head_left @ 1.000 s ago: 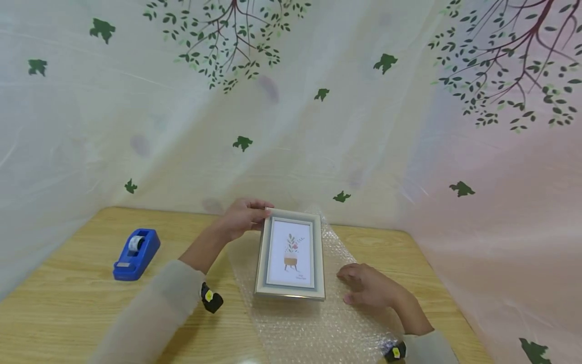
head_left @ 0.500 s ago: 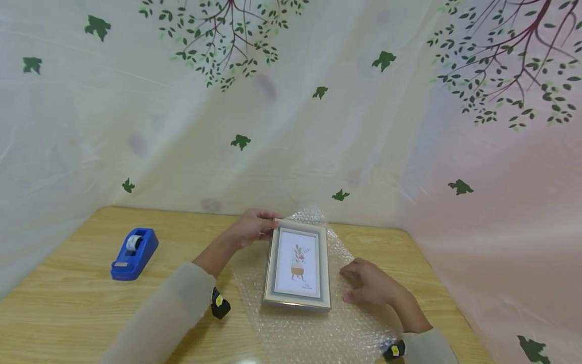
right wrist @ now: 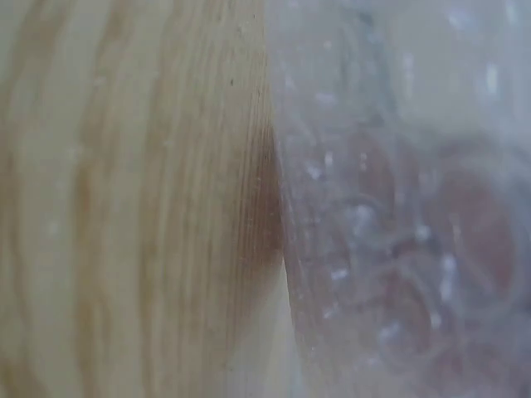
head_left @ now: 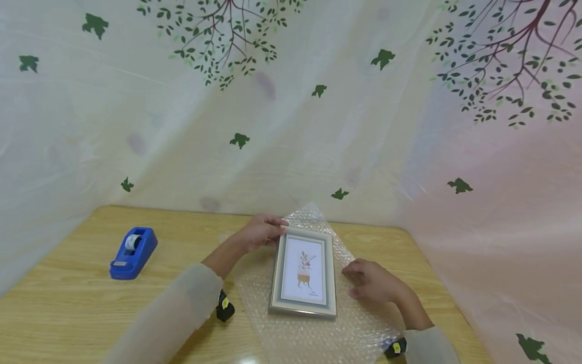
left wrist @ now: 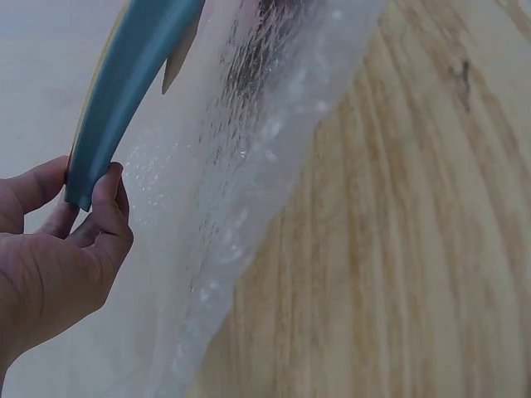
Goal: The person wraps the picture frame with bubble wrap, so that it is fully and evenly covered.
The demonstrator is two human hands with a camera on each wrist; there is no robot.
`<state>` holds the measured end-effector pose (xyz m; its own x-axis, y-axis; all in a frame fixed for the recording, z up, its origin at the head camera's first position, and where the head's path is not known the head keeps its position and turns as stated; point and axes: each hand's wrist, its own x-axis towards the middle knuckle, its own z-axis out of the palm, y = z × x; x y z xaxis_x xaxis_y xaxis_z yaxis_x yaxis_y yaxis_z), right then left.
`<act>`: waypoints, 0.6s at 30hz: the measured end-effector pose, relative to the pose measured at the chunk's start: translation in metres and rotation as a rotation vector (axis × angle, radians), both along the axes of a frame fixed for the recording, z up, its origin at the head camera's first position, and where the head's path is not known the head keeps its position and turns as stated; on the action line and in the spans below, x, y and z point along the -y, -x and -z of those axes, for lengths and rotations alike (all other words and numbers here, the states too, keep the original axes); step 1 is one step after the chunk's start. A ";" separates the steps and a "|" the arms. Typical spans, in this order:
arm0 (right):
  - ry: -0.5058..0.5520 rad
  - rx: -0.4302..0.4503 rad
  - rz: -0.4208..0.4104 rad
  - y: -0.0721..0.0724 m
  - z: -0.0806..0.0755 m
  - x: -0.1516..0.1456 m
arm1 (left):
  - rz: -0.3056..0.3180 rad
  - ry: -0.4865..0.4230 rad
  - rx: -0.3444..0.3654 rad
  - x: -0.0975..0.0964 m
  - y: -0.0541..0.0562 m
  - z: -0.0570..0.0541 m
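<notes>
Flanking one frame (head_left: 303,273) over one bubble-wrap sheet (head_left: 313,339): two hands (head_left: 260,233) (head_left: 375,282).

Lettering (head_left: 313,293): too small to read
Bubble wrap (head_left: 309,339): cropped below, head view
Photo frame (left wrist: 133,87): cropped, left wrist view
</notes>
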<state>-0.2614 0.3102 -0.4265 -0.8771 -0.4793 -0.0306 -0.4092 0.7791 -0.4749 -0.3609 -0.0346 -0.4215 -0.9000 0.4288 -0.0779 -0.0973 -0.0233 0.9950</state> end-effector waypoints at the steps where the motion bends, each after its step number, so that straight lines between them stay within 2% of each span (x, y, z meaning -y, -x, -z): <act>1: 0.005 0.002 -0.005 0.000 0.000 -0.001 | 0.000 0.001 0.003 -0.001 0.000 0.001; 12: 0.058 -0.003 -0.013 -0.001 -0.001 -0.001 | -0.024 -0.003 0.062 -0.010 0.001 0.014; 18: 0.087 0.027 0.005 -0.001 -0.001 0.000 | -0.039 0.004 0.076 -0.013 0.000 0.019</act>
<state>-0.2602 0.3100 -0.4256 -0.8789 -0.4768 -0.0122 -0.3918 0.7364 -0.5516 -0.3605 -0.0214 -0.4408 -0.9073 0.3933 -0.1487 -0.1720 -0.0245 0.9848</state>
